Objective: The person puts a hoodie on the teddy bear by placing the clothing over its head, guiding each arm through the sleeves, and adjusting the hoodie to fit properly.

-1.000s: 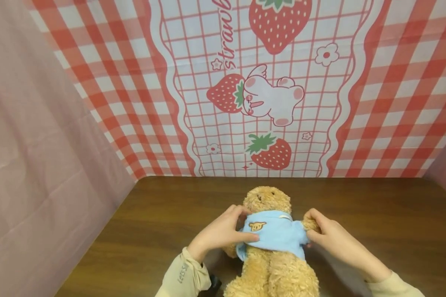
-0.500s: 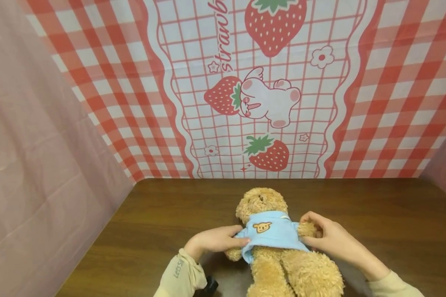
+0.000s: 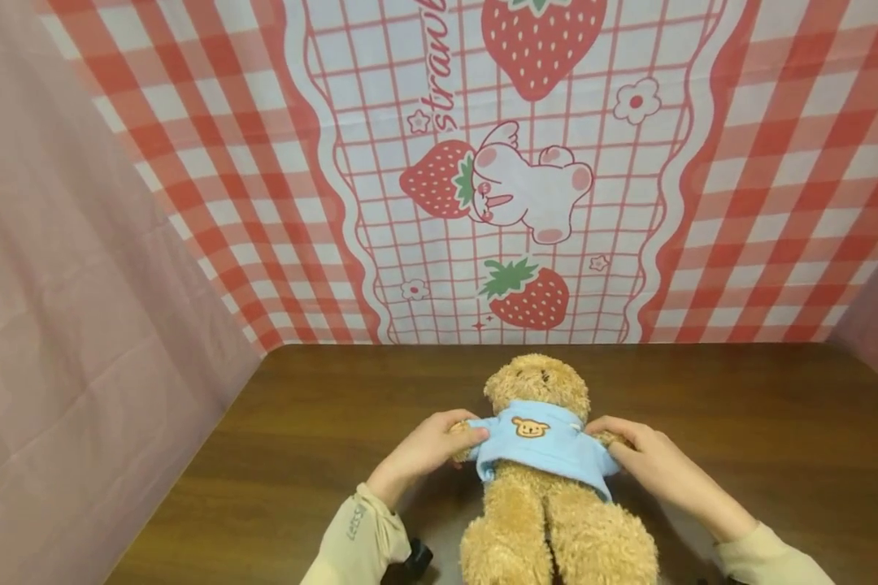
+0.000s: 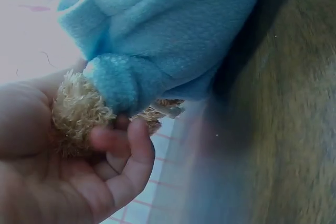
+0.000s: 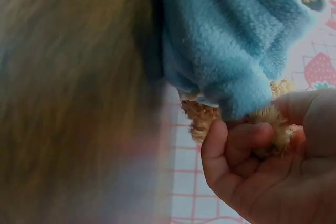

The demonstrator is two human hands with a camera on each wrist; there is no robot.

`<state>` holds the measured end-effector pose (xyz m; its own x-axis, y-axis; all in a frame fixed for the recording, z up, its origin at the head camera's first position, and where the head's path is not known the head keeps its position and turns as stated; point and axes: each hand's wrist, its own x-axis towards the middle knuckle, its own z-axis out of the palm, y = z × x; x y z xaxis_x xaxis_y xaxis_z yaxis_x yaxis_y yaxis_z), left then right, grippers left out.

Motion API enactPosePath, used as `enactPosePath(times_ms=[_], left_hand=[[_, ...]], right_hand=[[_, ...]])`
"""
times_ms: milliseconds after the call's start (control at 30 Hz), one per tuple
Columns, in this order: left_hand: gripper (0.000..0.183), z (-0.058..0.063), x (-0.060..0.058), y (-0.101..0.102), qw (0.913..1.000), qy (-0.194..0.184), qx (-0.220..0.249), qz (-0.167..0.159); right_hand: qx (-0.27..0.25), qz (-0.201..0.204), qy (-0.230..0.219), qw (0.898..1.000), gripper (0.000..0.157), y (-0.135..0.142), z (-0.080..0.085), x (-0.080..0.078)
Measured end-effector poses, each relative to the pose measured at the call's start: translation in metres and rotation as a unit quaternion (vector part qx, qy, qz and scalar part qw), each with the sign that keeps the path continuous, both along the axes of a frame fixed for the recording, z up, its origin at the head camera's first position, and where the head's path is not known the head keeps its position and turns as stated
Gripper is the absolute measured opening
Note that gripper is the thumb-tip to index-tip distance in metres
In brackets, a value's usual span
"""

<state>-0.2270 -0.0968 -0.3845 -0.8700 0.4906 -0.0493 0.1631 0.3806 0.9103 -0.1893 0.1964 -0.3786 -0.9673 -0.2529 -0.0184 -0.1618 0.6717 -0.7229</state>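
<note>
A fluffy tan teddy bear [image 3: 508,528] in a light blue shirt [image 3: 549,447] with a small bear face on its chest is at the front middle of the wooden table, head toward the back wall. My left hand [image 3: 428,447] grips the bear's paw on the left, fingers curled round it below the blue sleeve [image 4: 123,80]. On the other side my right hand [image 3: 654,459] holds the other paw [image 5: 273,124], its fingers bent round the fur at the cuff. The bear's feet are partly cut off by the head view's lower edge.
Behind the wooden table [image 3: 761,422] hangs a red-and-white checked cloth [image 3: 278,162] with strawberries printed on it. A pink curtain [image 3: 102,325] drops along the left side. A small black object [image 3: 417,561] shows beside the left sleeve.
The bear has swung back and forth and now lies straighter. My left hand has gone from the shirt's side to the paw and moved up; the right hand keeps the other arm.
</note>
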Motion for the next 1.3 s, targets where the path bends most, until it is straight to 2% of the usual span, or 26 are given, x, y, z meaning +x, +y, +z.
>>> enactPosePath(times_ms=[67, 133, 267, 367, 500, 633, 733, 800, 967, 1067, 1133, 1233, 1300], left_hand=[[0.031, -0.001, 0.000, -0.001, 0.9999, -0.006, 0.013, 0.001], [0.031, -0.002, 0.000, -0.003, 0.9996, -0.015, 0.023, -0.004], [0.032, 0.001, -0.001, -0.005, 0.9986, -0.040, 0.033, -0.010], [0.033, 0.004, -0.002, -0.004, 0.9982, -0.043, 0.042, -0.010], [0.031, 0.007, -0.003, -0.001, 0.9987, -0.028, 0.043, 0.008], [0.026, 0.007, -0.004, 0.000, 0.9985, -0.008, 0.025, 0.049], [0.026, 0.006, -0.004, 0.001, 0.9981, 0.002, 0.010, 0.061], [0.027, 0.005, -0.003, 0.000, 0.9982, -0.003, 0.004, 0.060], [0.034, 0.004, -0.003, -0.003, 0.9976, -0.045, -0.009, 0.052], [0.044, 0.006, -0.002, 0.000, 0.9965, -0.066, -0.015, 0.048], [0.048, 0.007, -0.002, 0.003, 0.9959, -0.075, -0.015, 0.047], [0.046, 0.007, -0.002, 0.006, 0.9957, -0.082, -0.006, 0.043], [0.043, 0.006, -0.002, 0.006, 0.9954, -0.086, -0.003, 0.041]], right_hand=[[0.025, 0.007, 0.020, 0.999, 0.025, -0.002, 0.001, 0.002], [0.045, 0.008, 0.083, 0.996, 0.023, -0.007, 0.003, 0.005], [0.030, 0.048, 0.239, 0.969, 0.027, -0.017, 0.007, 0.011], [0.021, 0.106, 0.284, 0.953, 0.030, -0.023, 0.012, 0.012], [0.026, 0.161, 0.298, 0.940, 0.024, -0.023, 0.017, 0.011], [-0.005, 0.205, 0.281, 0.938, 0.030, -0.011, 0.025, 0.008], [-0.012, 0.234, 0.237, 0.943, 0.024, -0.003, 0.028, 0.008], [0.010, 0.246, 0.213, 0.946, 0.020, -0.002, 0.027, 0.010], [0.072, 0.254, 0.154, 0.952, 0.027, -0.003, 0.021, 0.015], [0.049, 0.232, 0.155, 0.959, 0.023, -0.005, 0.019, 0.012], [0.036, 0.188, 0.198, 0.961, 0.020, -0.007, 0.017, 0.009], [0.041, 0.130, 0.235, 0.962, 0.021, -0.009, 0.010, 0.004], [0.059, 0.110, 0.238, 0.963, 0.023, -0.010, 0.006, 0.001]])
